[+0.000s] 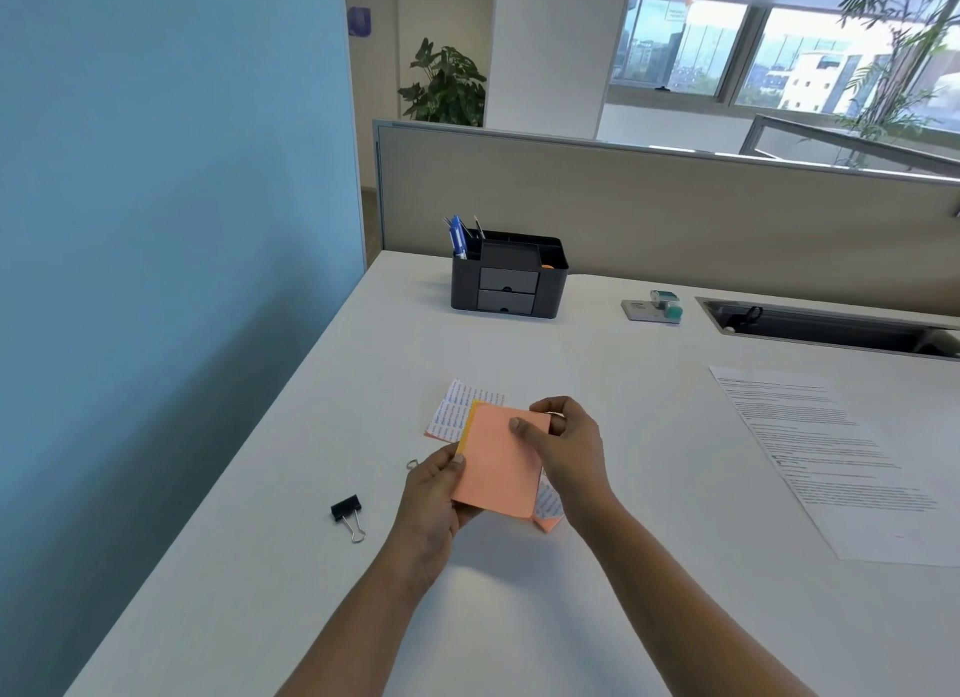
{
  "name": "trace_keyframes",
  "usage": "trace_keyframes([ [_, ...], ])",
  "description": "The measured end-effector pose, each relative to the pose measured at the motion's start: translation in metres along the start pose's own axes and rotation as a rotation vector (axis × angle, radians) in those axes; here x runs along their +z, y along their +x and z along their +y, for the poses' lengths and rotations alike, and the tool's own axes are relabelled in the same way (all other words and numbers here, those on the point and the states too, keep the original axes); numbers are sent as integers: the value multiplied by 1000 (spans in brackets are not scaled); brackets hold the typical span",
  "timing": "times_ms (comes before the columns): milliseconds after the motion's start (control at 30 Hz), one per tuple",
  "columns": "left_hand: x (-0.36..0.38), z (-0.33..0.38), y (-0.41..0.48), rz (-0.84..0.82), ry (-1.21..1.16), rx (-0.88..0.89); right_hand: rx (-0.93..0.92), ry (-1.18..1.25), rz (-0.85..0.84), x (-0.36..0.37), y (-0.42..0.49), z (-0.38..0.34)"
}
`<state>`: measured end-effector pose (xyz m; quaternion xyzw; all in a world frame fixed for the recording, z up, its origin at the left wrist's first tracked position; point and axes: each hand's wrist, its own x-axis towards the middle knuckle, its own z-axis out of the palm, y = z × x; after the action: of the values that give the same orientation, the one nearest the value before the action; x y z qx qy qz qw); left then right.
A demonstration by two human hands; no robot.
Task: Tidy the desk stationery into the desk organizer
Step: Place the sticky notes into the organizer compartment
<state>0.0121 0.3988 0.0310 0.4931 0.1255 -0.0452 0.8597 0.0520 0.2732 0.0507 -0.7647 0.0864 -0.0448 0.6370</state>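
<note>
A black binder clip (347, 512) lay on the white desk (597, 618) at my far left, well apart from my hands, with a small metal loop (412, 464) just beside my left wrist. My left hand (434, 493) gripped the lower left edge of the orange pad of sticky notes (498, 462), thumb on top and fingers curled beneath. A yellow layer showed along the pad's left edge. The pad was lifted off the desk, and a printed backing sheet (457, 410) stuck out from under its far corner and again at its near right corner.

Straight beyond the pad, near the back of the desk, stood the black organizer (509, 275). It had pens (458, 236) in its left slot and two closed drawers in front, and its open top compartments looked to me like the likely home for the pad.

My right hand (569, 447) pinched the pad's upper right corner, thumb pressed on the top sheet.

To do this step well, I judged I should square the layers between both hands first. Then I should keep the thumbs flat so no sheet peeled or creased, and carry the pad level so the loose backing did not slip out.

Further right sat a small grey and teal desk tool (653, 306), whose kind I could not tell, and a printed sheet of paper (831, 457).
</note>
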Motion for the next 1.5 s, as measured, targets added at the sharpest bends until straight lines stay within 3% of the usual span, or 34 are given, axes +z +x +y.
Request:
trace_keyframes([
  [567,0,4,0,15,-58,37,-123,229,-159,0,-4,2],
  [900,3,1,2,-86,20,33,-133,93,96,10,0,4],
  [1067,2,1,2,-74,-23,46,-122,50,147,20,-9,10],
  [1167,0,-2,2,-47,-44,56,16,149,54,20,-15,12],
  [1267,-8,-10,2,-44,190,144,110,255,-70,18,-21,14],
  [1367,-21,-13,4,2,493,293,51,252,-85,15,-23,17],
  [1500,-28,-13,2,32,550,369,-36,240,-132,14,-32,25],
])
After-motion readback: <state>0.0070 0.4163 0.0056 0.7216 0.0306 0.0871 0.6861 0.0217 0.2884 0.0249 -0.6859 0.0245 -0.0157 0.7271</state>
